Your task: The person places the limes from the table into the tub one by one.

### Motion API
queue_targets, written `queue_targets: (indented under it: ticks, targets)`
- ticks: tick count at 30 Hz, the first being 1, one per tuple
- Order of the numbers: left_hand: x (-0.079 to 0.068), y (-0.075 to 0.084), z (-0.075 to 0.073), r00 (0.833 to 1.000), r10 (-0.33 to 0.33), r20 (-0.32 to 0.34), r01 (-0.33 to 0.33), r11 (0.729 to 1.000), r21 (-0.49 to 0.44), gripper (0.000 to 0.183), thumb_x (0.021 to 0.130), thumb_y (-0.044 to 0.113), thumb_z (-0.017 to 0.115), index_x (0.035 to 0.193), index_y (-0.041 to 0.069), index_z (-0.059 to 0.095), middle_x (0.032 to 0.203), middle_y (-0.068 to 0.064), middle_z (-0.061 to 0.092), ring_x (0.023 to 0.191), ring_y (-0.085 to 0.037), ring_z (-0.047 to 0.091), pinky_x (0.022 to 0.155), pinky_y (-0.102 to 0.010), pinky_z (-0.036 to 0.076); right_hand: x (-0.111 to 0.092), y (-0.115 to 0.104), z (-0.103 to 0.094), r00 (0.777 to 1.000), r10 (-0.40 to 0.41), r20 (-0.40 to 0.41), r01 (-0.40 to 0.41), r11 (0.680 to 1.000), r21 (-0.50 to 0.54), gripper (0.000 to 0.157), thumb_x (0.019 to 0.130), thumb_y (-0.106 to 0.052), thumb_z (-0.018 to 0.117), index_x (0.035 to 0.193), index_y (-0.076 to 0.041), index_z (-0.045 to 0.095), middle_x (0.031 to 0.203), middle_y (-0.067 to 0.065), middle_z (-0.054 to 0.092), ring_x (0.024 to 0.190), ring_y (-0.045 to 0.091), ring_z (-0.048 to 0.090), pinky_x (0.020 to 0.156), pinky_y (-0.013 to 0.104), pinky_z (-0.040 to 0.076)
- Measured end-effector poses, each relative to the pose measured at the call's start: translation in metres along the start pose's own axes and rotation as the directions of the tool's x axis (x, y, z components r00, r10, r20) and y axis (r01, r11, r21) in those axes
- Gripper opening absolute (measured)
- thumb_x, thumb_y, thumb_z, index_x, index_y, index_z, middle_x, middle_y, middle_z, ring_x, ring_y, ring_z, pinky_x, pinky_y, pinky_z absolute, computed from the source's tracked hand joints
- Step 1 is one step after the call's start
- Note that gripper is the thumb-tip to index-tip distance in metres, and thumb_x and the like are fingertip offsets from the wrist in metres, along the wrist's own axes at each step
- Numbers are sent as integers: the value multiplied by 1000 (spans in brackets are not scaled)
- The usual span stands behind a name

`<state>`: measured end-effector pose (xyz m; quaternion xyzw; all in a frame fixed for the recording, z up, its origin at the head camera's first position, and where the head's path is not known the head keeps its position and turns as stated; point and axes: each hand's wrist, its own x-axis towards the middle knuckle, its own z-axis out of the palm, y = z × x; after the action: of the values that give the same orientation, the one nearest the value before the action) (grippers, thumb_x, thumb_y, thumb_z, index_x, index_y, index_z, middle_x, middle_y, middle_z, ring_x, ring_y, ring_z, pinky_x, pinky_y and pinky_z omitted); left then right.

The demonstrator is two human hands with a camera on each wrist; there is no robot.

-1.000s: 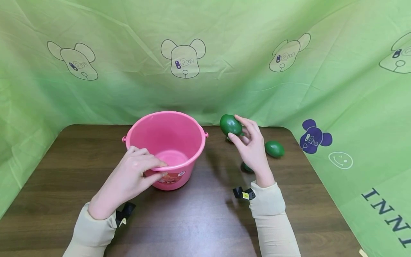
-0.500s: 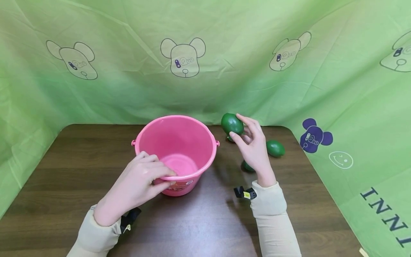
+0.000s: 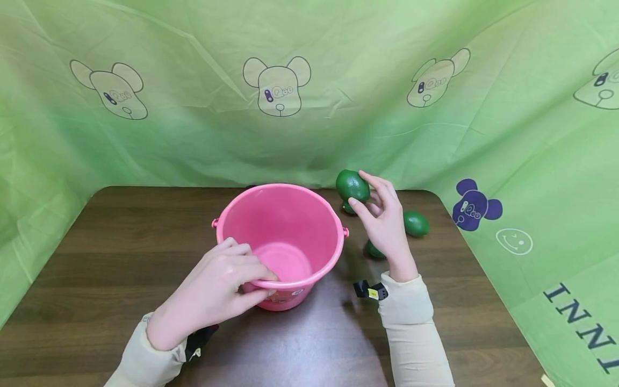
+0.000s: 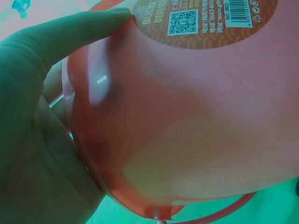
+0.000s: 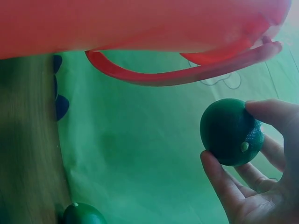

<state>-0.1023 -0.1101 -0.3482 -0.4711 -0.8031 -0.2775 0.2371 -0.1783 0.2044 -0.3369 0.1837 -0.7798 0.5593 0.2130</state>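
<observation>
My left hand [image 3: 220, 293] pinches the near rim of a pink bucket [image 3: 309, 231], thumb outside and fingers over the inner side. The bucket stands upright, with nothing visible inside. In the left wrist view its outer wall [image 4: 201, 116] fills most of the picture, and the thumb lies by a printed label [image 4: 205, 23]. To the right of the bucket, my right hand [image 3: 387, 223] holds a glossy green lime [image 3: 352, 185] between thumb and fingers, raised above the table. The right wrist view shows this lime [image 5: 229, 133] below the bucket's pink handle [image 5: 159, 78].
Three more limes are on the table [image 3: 121, 258]: one at the right [image 3: 416, 223], one partly behind my right wrist [image 3: 375, 250], and one mostly hidden under the held lime [image 3: 347, 207]. A green printed cloth [image 3: 193, 140] hangs behind and at both sides.
The bucket has moved to the right and nearer, with my left hand on its rim. The right hand and its lime have shifted only slightly right.
</observation>
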Motion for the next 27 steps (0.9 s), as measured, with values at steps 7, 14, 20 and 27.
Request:
queue_targets:
  ticks: [7, 14, 20, 27]
  targets:
    - [1, 8, 2, 999, 38, 26, -38, 999, 2, 20, 77, 14, 87, 87, 28, 77, 74, 23, 58, 67, -5, 41, 66, -23, 33, -1, 0, 0, 1000, -2, 2, 2, 1000, -9, 52, 93, 9, 68, 143, 6, 53, 134, 23, 47, 105, 19, 60, 86, 24, 53]
    - [1, 14, 3, 998, 33, 59, -30, 998, -49, 16, 79, 25, 89, 88, 28, 76, 78, 22, 59, 70, -2, 47, 70, -24, 38, -1, 0, -1, 1000, 0, 2, 0, 1000, -13, 52, 93, 8, 68, 143, 6, 53, 134, 23, 47, 104, 19, 60, 84, 23, 52]
    - [-1, 17, 3, 995, -24, 98, 32, 997, -73, 28, 81, 55, 83, 91, 30, 75, 78, 23, 56, 71, 2, 43, 73, -21, 36, 0, 1, 0, 1000, -3, 4, 3, 1000, -7, 53, 93, 9, 68, 143, 6, 53, 134, 22, 47, 104, 17, 61, 85, 23, 52]
    - [-1, 13, 0, 997, -59, 55, 66, 989, -131, 41, 78, 58, 84, 106, 28, 77, 95, 21, 65, 87, -2, 51, 82, -22, 38, 0, 3, 1, 1000, -5, 10, 5, 1000, -1, 53, 93, 9, 68, 144, 6, 53, 134, 22, 47, 105, 17, 60, 87, 23, 52]
